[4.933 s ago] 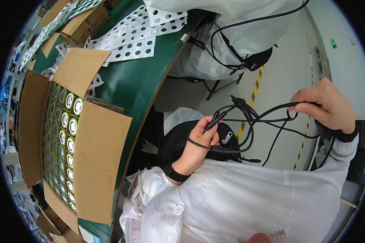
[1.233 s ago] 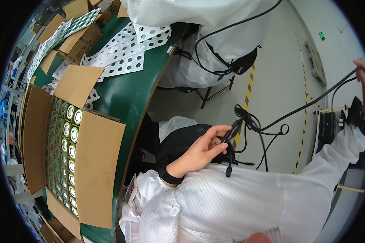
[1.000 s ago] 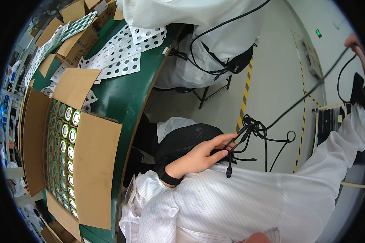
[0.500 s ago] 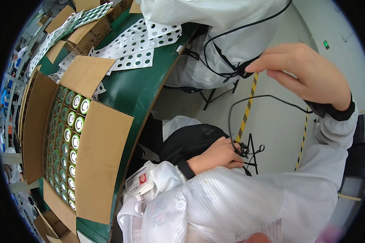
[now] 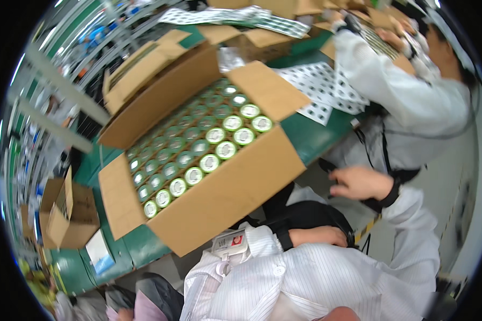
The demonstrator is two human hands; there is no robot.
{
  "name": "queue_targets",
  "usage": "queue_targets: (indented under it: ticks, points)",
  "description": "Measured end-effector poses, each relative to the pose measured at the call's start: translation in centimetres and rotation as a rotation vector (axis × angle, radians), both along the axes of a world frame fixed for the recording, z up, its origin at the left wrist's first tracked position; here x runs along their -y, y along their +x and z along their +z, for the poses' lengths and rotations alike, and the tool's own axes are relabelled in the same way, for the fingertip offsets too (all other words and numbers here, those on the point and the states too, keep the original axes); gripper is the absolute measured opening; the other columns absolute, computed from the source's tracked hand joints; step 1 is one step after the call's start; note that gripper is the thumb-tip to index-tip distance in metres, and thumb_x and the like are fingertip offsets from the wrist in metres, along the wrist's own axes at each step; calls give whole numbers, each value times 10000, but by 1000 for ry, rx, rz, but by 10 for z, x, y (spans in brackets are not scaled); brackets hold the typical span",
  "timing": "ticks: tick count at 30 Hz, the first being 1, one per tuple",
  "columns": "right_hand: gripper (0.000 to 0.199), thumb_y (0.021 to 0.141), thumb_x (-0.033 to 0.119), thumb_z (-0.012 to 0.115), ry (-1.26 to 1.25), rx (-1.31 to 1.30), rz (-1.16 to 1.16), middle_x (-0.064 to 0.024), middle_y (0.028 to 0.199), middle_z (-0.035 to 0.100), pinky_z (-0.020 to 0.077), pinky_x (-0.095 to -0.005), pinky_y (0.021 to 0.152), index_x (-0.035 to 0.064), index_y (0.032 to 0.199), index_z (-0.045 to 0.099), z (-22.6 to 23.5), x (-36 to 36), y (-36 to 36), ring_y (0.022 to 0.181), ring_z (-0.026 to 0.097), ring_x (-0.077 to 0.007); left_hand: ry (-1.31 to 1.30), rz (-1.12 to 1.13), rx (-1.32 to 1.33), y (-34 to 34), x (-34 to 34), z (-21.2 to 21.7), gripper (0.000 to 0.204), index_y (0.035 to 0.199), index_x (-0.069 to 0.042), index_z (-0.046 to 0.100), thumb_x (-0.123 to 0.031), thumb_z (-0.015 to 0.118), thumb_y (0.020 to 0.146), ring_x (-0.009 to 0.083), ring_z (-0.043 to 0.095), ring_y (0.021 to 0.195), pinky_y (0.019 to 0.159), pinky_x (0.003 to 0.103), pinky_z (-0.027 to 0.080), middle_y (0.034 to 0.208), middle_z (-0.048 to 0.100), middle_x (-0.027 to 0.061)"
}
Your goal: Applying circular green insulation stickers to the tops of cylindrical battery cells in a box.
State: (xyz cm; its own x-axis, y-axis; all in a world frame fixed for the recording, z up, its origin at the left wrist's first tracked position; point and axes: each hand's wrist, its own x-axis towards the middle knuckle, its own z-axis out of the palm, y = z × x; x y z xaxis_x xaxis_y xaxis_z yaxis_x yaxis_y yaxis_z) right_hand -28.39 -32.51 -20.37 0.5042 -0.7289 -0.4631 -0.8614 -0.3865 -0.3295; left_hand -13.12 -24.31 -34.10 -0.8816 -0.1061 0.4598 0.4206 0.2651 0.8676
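Right hand (image 5: 361, 183) now sits closer to left hand (image 5: 321, 235) than before; my view has swung, bringing cardboard box (image 5: 227, 195) toward middle. Right fingers (image 5: 337, 174) half-curled, thumb apart from index, gap showing to me. Left hand rests on black bag (image 5: 308, 213) in front of wearer's body; I cannot tell whether its fingers spread, press together or pinch. Box stands on green table (image 5: 311, 138), 4 flaps open, green-ringed cylinders (image 5: 226, 150) in rows inside. 1 co-worker in white (image 5: 428, 115) beyond right hand.
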Motion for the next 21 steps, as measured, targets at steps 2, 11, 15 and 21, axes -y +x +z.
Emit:
queue_targets:
  ticks: [2, 11, 15, 21]
  points:
    - [698, 915, 516, 518, 262, 131, 26, -252, 1336, 496, 407, -398, 1016, -38, 1333, 440, -82, -13, -26, 1218, 501, -379, 129, 99, 238, 39, 8, 15, 223, 1016, -2, 655, -190, 579, 925, 297, 615, 978, 864, 357, 475, 1043, 657, 154]
    - [748, 953, 519, 453, 753, 461, -655, -140, 1494, 315, 382, -469, 1025, 51, 1486, 215, -108, -83, -29, 1371, 301, -284, 513, 871, 461, 162, -21, 0, 259, 1163, -40, 591, -132, 602, 920, 148, 632, 921, 785, 280, 507, 994, 631, 91]
    - [786, 971, 525, 416, 710, 537, -471, -158, 1524, 247, 373, -363, 1045, -29, 1475, 174, -170, -92, -110, 1346, 336, -248, 33, 1036, 612, 155, 3, 20, 534, 1235, -111, 562, -229, 757, 753, 290, 519, 1109, 952, 387, 416, 1186, 532, 132]
    - [424, 891, 241, 601, -73, 209, -620, -191, 1143, 599, 467, -395, 910, 49, 1262, 526, -72, -146, -134, 994, 611, -305, -113, 921, 771, 137, 17, 9, 515, 1192, -107, 614, -213, 792, 721, 333, 491, 1142, 965, 406, 420, 1226, 508, 141]
